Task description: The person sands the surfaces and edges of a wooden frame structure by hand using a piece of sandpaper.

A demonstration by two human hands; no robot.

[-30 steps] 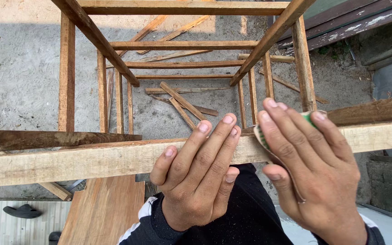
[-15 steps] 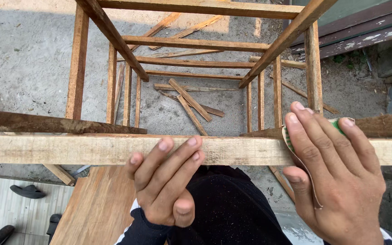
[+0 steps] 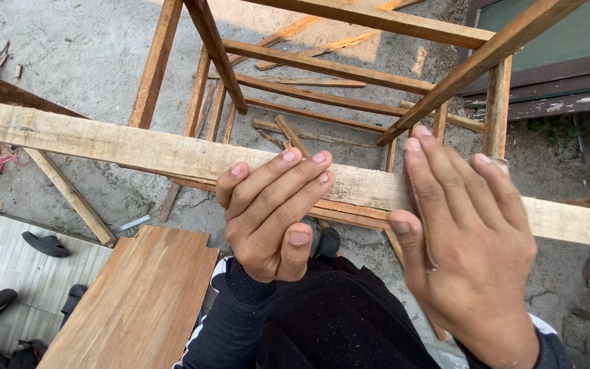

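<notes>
Since the earlier frame my view has tilted, so the pale wooden rail (image 3: 138, 147) now runs on a slant, from upper left down to lower right, and both hands sit further right along it. My left hand (image 3: 274, 212) has shifted a little with it, and the right hand (image 3: 466, 232) has slid along the rail too.

The left hand has its fingers curled over the rail's top face and the thumb tucked under, steadying it without closing all the way round. The right hand lies flat and spread, pressing a thin sanding pad (image 3: 421, 219) against the rail; only the pad's edge shows beneath the palm and fingers.

The rail is the top member of a rough wooden frame (image 3: 322, 75), well above the concrete ground (image 3: 69, 48), where loose offcuts (image 3: 291, 133) lie. Its long axis runs left to right across my view, the right end passing out of frame beyond my right hand.

My worry is splinters: the rail looks raw, and a flat palm running along the grain could catch one. The pad could also slip out from under my fingers if the pressure goes uneven, and the slender frame may rock if I lean too hard.
</notes>
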